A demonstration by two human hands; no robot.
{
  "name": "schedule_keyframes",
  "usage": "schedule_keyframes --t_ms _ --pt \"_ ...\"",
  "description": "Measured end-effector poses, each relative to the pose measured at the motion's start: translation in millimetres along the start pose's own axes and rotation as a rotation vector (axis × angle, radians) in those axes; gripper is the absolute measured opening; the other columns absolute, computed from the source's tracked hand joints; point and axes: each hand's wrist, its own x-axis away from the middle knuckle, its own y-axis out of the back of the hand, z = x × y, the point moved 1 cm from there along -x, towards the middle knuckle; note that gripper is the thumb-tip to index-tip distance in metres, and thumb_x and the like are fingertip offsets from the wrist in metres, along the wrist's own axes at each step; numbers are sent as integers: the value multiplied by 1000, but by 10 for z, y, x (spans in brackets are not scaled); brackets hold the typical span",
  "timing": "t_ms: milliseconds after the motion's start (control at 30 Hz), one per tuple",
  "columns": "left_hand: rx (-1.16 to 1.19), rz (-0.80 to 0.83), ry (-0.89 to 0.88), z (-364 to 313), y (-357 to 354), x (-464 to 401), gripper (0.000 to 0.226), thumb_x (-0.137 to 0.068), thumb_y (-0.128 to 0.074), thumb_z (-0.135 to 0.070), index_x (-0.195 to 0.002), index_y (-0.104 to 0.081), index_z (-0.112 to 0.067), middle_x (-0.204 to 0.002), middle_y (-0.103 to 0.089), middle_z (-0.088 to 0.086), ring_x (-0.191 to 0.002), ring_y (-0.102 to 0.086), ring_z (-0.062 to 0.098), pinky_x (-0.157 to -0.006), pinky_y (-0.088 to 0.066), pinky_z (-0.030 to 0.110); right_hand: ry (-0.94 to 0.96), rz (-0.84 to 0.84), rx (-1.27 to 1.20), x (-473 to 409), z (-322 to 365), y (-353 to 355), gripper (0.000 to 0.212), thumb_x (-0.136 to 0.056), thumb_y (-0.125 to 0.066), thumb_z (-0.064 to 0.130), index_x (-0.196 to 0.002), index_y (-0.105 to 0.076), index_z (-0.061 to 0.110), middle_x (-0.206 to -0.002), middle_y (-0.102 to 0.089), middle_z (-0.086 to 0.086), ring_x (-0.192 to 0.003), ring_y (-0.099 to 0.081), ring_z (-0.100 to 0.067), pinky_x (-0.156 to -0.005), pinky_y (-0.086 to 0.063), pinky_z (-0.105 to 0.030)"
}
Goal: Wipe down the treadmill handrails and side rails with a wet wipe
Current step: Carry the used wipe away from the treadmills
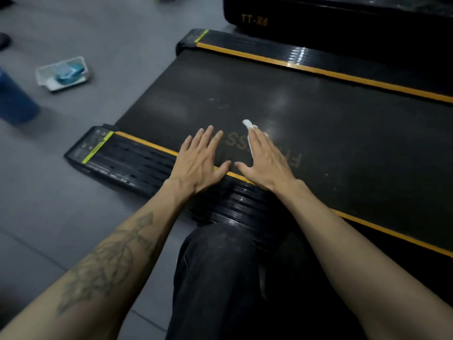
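Both hands lie flat on the belt [282, 94], the right hand [266, 159] pressing the wipe [247, 124], left hand [199, 159] nearer the side rail [137, 159], which runs crosswise beneath the wrists.

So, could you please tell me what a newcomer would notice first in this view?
Two flat hands in the centre: the left hand straddles the near side rail and the belt, while the right hand presses a white wet wipe onto the belt. A wipe packet lies on the floor, upper left.

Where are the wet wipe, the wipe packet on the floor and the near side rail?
wet wipe [247, 123]: head view, white tip past the fingers.
wipe packet [64, 73]: head view, blue middle.
near side rail [132, 160]: head view, ribbed black top.
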Motion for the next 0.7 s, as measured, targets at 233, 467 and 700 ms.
schedule_keyframes --t_ms 233,467,700 --pt "22 -62 215 908 73 484 85 -95 -39 -65 -162 -24 -15 -169 -22 12 -155 -21 31 -124 -19 49 153 92 5 -367 928 -337 97 -95 -63 46 -162 -6 6 -171 -7 -8 -158 -7 -28 -127 -11 -38" --pt "39 -122 377 1693 213 961 84 -96 -47 -62 -162 -26 -15 -168 -24 11 -155 -23 31 -125 -18 48 304 130 18 -551 1802 -544 96 -96 -63 43 -162 -5 6 -171 -5 -9 -157 -5 -28 -125 -12 -35" --pt "-1 -139 472 2242 156 1381 84 -95 -51 -58 -161 -27 -13 -167 -26 14 -154 -23 33 -122 -24 52 468 163 4 -641 2524 -885 97 -96 -66 40 -162 -5 4 -171 -4 -10 -157 -5 -27 -126 -10 -36"
